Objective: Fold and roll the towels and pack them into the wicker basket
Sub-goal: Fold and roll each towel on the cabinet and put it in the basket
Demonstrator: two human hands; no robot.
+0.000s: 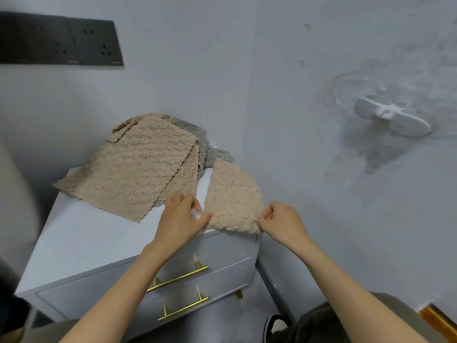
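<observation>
Two forearms are stretched fwd; the folded towel [233, 199] is pinched at its near corners, L hand [181, 219] on one, R hand [282, 221] on the other; its long axis runs away from both, equally near; more towels [138, 169] are heaped just left on the white cabinet [81, 231]; basket not seen; grey wall behind.

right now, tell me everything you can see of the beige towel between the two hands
The beige towel looks like soft, bumpy fleece with a scalloped edge. It lies flat, seemingly folded, on the right front of the white cabinet top, its near edge hanging just over the front. The right hand pinches its near right corner; the left hand touches its near left edge with the thumb. Its far end meets a grey towel.
</observation>
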